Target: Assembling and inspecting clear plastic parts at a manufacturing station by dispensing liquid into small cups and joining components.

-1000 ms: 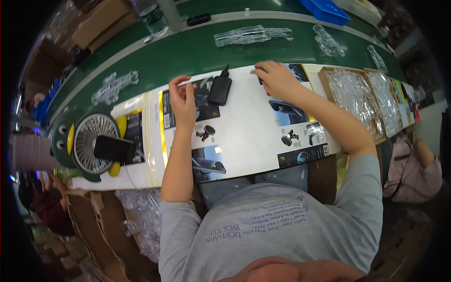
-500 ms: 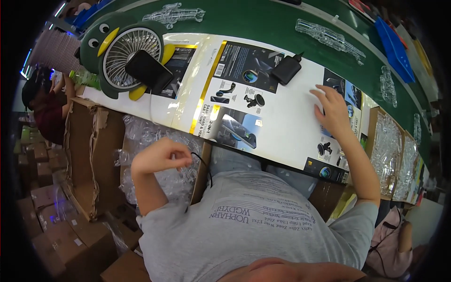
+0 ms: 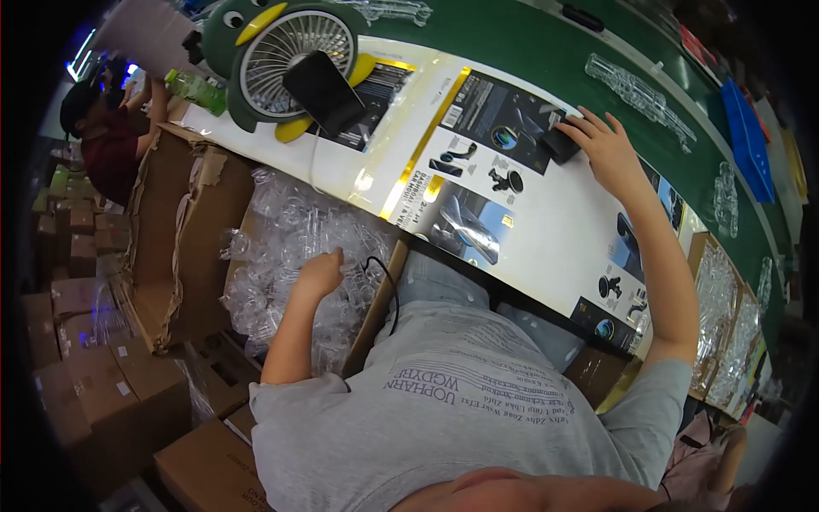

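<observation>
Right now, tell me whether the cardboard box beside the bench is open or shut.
Open. The cardboard box has its flaps folded outward, clear plastic pieces show inside, and the left hand reaches into them.

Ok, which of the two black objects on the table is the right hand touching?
The small black block under the right hand, not the larger black slab leaning on the fan.

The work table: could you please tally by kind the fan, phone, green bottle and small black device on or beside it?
Penguin-shaped desk fan: 1
Black phone, leaning on the fan: 1
Green bottle: 1
Small black device under the right hand: 1
Total: 4
</observation>
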